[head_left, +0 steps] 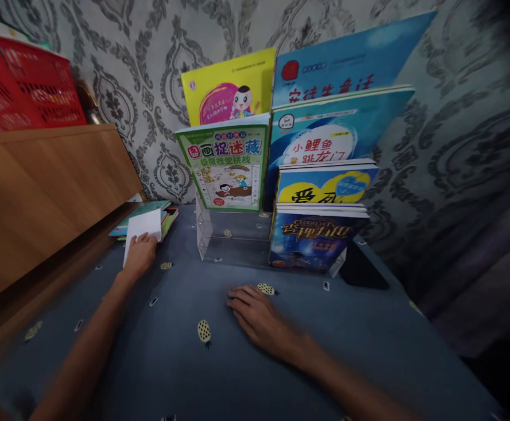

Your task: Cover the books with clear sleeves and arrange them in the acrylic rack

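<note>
At the far left of the table, my left hand (pixel 141 252) has its fingers curled over the right edge of a white booklet (pixel 144 224). The booklet lies on a small pile of thin, colourful books (pixel 167 221); its underside and my thumb are hidden. My right hand (pixel 257 318) rests palm down on the blue tablecloth, holding nothing, with its fingers stretched out. Beyond it stands a clear stepped book rack (pixel 231 254). A green picture book (pixel 228 169) and a yellow book (pixel 228 82) lean in its left column. The right column holds several books, a dark blue one (pixel 314 240) in front.
A wooden cabinet or board (pixel 48 193) rises along the left side, with a red plastic basket (pixel 27 88) on top. Patterned wallpaper (pixel 158 52) covers the wall behind. A dark flat object (pixel 362 266) lies right of the rack on the pineapple-print tablecloth (pixel 171 351).
</note>
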Demonstrator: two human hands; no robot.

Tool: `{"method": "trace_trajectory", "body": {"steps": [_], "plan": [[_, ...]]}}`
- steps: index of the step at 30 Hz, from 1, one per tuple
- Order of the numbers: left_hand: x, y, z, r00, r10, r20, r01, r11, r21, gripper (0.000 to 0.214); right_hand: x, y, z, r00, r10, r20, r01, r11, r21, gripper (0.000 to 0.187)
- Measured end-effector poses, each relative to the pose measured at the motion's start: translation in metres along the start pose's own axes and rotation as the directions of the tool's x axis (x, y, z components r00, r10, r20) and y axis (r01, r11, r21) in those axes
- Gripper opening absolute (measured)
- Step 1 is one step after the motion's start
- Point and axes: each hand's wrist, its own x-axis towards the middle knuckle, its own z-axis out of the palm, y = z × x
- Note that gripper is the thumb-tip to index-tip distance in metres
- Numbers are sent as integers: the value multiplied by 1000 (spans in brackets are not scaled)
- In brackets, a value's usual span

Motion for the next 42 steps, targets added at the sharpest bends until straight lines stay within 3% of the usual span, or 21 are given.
{"method": "trace_trajectory", "body": {"steps": [4, 6, 8, 10, 13, 18, 22, 25, 34, 42], "plan": [[-34, 6, 0, 968, 241, 64, -231, 963, -136, 40, -1, 3, 5, 1000, 6, -13, -6, 1000, 14, 23], [-44, 5, -3, 951, 296, 90, -269, 935, -230, 43, -1, 4, 6, 1000, 2, -9, -2, 1000, 23, 24], [-45, -1, -5, 974, 216, 71, -188, 941, -280, 48, 0, 4, 5, 1000, 1, 1, -1, 1000, 30, 24], [-38, -8, 0, 998, 55, 12, -50, 958, -281, 49, 1, 3, 3, 1000, 6, 9, -6, 999, 34, 24], [-24, -20, 18, 989, -148, -16, 140, 961, -240, 53, 2, 1, 0, 1000, 10, 14, -11, 999, 32, 25], [-16, -25, 51, 945, -242, 222, 289, 933, -214, 71, 2, 1, 0, 1000, 6, 18, -6, 1000, 17, 25], [-29, -17, 53, 940, -140, 313, 212, 954, -212, 72, 2, 3, 4, 1000, 13, 8, -13, 1000, 17, 24], [-44, -7, 47, 946, -59, 319, 130, 970, -205, 70, 3, 4, 5, 1000, -10, 10, 10, 1000, 24, 25], [-80, 25, 31, 965, 135, 225, -78, 966, -246, 68, 3, 4, 1, 997, -1, 78, -4, 998, 59, 21], [-108, 60, 20, 951, 301, 64, -273, 921, -276, 65, 2, 5, 4, 999, -1, 34, -2, 994, 108, 20]]}}
